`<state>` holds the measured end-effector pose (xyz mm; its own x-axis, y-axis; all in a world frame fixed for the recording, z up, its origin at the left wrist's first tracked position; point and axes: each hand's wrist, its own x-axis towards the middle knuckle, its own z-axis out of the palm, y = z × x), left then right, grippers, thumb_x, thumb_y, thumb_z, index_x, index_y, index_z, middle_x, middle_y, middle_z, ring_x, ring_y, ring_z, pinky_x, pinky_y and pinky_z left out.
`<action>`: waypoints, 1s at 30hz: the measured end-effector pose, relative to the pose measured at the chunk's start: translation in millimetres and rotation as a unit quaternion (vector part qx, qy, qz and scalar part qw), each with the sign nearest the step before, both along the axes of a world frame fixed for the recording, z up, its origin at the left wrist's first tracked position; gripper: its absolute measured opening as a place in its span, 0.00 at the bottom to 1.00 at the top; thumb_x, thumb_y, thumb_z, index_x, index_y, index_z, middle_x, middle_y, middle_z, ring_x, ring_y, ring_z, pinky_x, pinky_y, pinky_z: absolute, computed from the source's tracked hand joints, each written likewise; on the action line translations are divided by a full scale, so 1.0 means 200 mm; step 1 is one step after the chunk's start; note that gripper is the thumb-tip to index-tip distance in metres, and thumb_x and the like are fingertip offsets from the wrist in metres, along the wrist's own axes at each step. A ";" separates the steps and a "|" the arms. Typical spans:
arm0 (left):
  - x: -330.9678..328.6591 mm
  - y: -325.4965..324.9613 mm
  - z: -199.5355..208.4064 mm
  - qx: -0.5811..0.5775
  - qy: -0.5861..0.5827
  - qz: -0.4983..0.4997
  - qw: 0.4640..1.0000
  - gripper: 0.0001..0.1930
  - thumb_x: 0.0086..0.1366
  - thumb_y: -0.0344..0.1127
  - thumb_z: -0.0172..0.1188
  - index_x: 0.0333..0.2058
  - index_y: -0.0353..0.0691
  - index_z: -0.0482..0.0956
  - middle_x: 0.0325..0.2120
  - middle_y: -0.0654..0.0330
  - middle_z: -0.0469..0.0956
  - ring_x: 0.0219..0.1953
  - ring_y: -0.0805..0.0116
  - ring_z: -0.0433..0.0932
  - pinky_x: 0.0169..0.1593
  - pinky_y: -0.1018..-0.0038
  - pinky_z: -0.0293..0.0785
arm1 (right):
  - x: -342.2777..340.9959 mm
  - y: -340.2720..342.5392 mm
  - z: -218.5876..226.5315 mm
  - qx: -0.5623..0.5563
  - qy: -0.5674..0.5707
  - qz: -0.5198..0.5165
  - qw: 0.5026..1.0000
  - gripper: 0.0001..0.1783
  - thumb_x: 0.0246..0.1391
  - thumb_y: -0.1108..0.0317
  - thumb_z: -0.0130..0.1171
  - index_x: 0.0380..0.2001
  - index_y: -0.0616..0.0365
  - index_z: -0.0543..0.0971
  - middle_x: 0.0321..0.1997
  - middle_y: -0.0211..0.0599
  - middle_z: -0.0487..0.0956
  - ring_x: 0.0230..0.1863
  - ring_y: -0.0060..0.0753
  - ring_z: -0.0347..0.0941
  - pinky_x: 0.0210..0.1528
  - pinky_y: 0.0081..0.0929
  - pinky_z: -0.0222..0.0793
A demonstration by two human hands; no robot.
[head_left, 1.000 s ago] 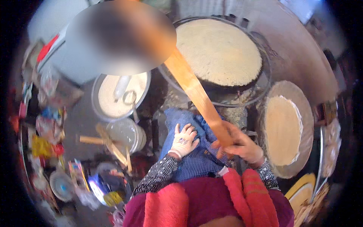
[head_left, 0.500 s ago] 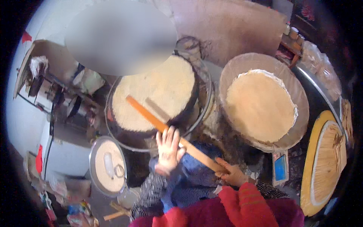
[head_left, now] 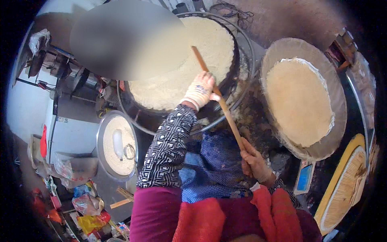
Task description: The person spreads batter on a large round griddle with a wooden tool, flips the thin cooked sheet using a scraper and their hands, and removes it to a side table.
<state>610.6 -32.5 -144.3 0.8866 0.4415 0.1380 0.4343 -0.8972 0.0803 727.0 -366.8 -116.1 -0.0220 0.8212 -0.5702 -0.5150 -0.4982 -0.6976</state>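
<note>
Both hands are on a long flat wooden stick [head_left: 229, 117] that slants up over a big round pan. My left hand [head_left: 199, 90], in a pale glove, is closed around the stick's upper middle, above the pan's near rim. Near my body, my right hand [head_left: 256, 160] grips the lower end. A pale, grainy layer [head_left: 161, 90] covers the pan inside its dark edge and metal ring [head_left: 150, 130]. The stick's far tip is over this layer; whether it touches cannot be made out. A grey blur hides the pan's upper left.
To the right stands a cloth-lined basket [head_left: 278, 135] holding a round tan layer [head_left: 298, 101]. A metal basin [head_left: 100, 161] at left holds pale contents, a clear bottle-like object [head_left: 118, 143] and a ring. A yellow-rimmed round tray [head_left: 328, 201] leans at far right.
My left hand and the stick have moved forward and right over the pan, the stick turning steeper. The view has shifted as well. Both hands keep their hold.
</note>
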 end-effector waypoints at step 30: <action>0.20 -0.21 0.23 -0.004 -0.155 -0.106 0.982 0.45 0.44 0.55 0.68 0.55 0.28 0.66 0.56 0.44 0.67 0.63 0.46 0.60 0.67 0.58 0.53 | -0.07 -0.30 -0.05 -0.018 -0.222 -0.108 0.969 0.33 0.58 0.66 0.55 0.66 0.47 0.61 0.27 0.30 0.74 0.16 0.21 0.67 0.20 0.22 0.67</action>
<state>651.3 -74.9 -99.3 0.8743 0.2545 0.4132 0.1917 -0.9634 0.1876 713.8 -427.0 -126.2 0.4029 0.7582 -0.5127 -0.2626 -0.4409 -0.8583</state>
